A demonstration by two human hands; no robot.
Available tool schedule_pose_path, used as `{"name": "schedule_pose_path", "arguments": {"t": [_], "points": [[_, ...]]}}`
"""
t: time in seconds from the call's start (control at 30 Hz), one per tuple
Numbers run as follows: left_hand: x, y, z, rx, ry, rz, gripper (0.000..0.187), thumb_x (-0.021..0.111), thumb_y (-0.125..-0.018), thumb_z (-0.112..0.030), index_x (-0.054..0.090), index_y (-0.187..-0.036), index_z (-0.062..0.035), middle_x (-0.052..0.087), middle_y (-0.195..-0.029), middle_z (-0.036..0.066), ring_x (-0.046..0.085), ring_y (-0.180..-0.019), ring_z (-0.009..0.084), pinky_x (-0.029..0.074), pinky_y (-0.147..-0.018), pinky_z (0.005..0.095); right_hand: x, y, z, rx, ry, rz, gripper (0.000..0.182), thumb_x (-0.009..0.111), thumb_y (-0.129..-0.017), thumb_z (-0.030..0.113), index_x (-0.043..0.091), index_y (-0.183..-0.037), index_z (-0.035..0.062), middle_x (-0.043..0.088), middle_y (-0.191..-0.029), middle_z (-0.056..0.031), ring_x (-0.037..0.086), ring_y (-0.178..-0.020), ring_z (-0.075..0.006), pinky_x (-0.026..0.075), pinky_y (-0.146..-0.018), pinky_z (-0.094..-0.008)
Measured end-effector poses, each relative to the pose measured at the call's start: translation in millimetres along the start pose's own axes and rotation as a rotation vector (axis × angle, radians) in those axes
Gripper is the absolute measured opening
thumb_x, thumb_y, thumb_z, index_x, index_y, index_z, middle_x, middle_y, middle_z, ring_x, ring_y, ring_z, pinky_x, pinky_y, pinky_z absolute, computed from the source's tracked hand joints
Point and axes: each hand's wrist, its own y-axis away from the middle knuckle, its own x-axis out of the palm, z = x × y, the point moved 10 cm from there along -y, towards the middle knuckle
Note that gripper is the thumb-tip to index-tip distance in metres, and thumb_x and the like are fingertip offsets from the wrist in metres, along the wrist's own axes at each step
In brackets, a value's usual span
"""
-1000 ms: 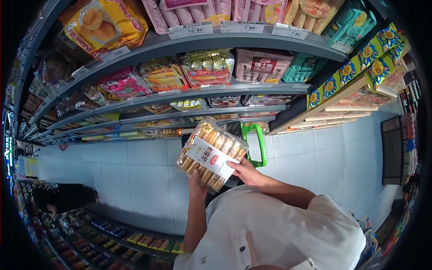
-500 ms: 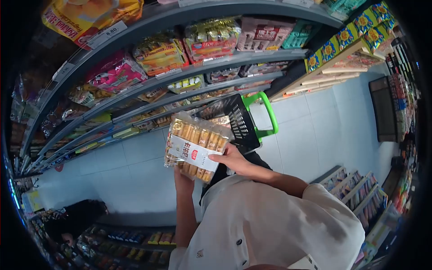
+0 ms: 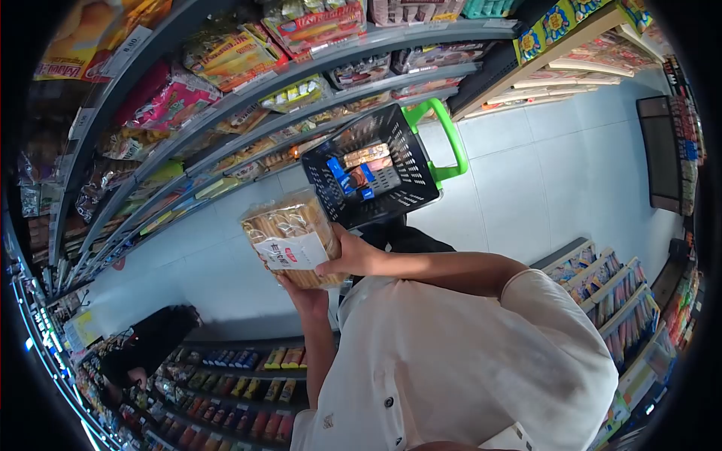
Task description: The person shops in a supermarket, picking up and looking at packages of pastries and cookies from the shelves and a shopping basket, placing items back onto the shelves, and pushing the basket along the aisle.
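A clear-wrapped pack of golden stick-shaped snacks point(image 3: 284, 225) with a white label is held between both hands, in front of my body. My left hand point(image 3: 307, 298) supports its lower edge from below. On the pack's right side, my right hand point(image 3: 352, 254) grips with the thumb over the label. Just beyond the pack sits a black shopping basket point(image 3: 417, 192) with a green handle point(image 3: 453, 143). Inside the basket lie a tan snack packet point(image 3: 366, 155) and a blue package point(image 3: 352, 179).
Curved shelves of bagged snacks point(image 3: 169, 101) run along the left and top. A person in dark clothes point(image 3: 162, 334) is at the lower left, beside a shelf of small packages point(image 3: 248, 383). More racks point(image 3: 602, 289) stand at the right, on the pale tiled floor point(image 3: 519, 195).
Both hands and the pack have shifted left and the pack is tilted differently. The view has moved, and the basket's inside and contents now show.
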Motion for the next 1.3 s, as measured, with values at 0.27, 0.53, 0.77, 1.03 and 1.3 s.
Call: {"name": "schedule_pose_path", "arguments": {"t": [0.27, 0.53, 0.77, 1.03, 1.3], "points": [[-75.2, 28.7, 73.5, -0.276, -0.203, -0.235, 0.061, 0.036, -0.104, -0.051, 0.03, -0.151, -0.0127, 0.045, -0.149, 0.012, 0.047, -0.134, 0.0281, 0.038, -0.112, 0.0469, -54.6, 24.7, -68.3, 0.201, -0.404, -0.22, 0.054, 0.076, -0.081, 0.012, 0.051, -0.126, -0.0029, 0.065, -0.118, -0.0128, 0.064, -0.108, -0.0196, 0.051, -0.094, -0.0344], [-117.0, 31.0, 72.2, -0.409, -0.741, -0.329, 0.056, 0.052, -0.102, -0.039, 0.038, -0.145, -0.0051, 0.058, -0.133, 0.017, 0.062, -0.114, 0.0288, 0.049, -0.097, 0.0394, -193.5, 26.5, -143.9, 0.157, 0.007, -0.653, 0.055, 0.081, -0.075, 0.015, 0.052, -0.118, -0.002, 0.069, -0.109, -0.0138, 0.068, -0.1, -0.0216, 0.053, -0.09, -0.0334], [-267.0, 25.6, 63.4, -0.37, -1.123, -0.243, 0.044, 0.067, -0.095, -0.027, 0.055, -0.127, 0.0005, 0.069, -0.111, 0.012, 0.068, -0.096, 0.0205, 0.053, -0.087, 0.0334, -246.5, -14.8, -181.4, 0.456, 0.679, -0.708, 0.066, 0.078, -0.073, 0.037, 0.047, -0.116, -0.0018, 0.07, -0.1, -0.0249, 0.068, -0.096, -0.0397, 0.053, -0.085, -0.0443], [-280.6, 31.7, 59.0, -0.438, -1.536, -0.214, 0.041, 0.068, -0.094, -0.027, 0.059, -0.122, 0.0014, 0.071, -0.107, 0.014, 0.068, -0.103, 0.0201, 0.052, -0.09, 0.0326, -286.0, -73.5, -299.8, 0.601, 0.734, -0.778, 0.067, 0.082, -0.07, 0.035, 0.05, -0.118, -0.0004, 0.07, -0.107, -0.0203, 0.069, -0.1, -0.0333, 0.053, -0.09, -0.0397], [-304.5, 41.9, 77.8, -0.56, -1.356, -0.267, 0.04, 0.067, -0.095, -0.022, 0.057, -0.125, 0.002, 0.07, -0.11, 0.015, 0.068, -0.105, 0.02, 0.052, -0.092, 0.0314, -300.3, -84.3, -382.8, 0.832, 0.637, -0.875, 0.075, 0.078, -0.07, 0.044, 0.048, -0.123, -0.0007, 0.068, -0.112, -0.0248, 0.068, -0.105, -0.0354, 0.053, -0.092, -0.0399]]}}
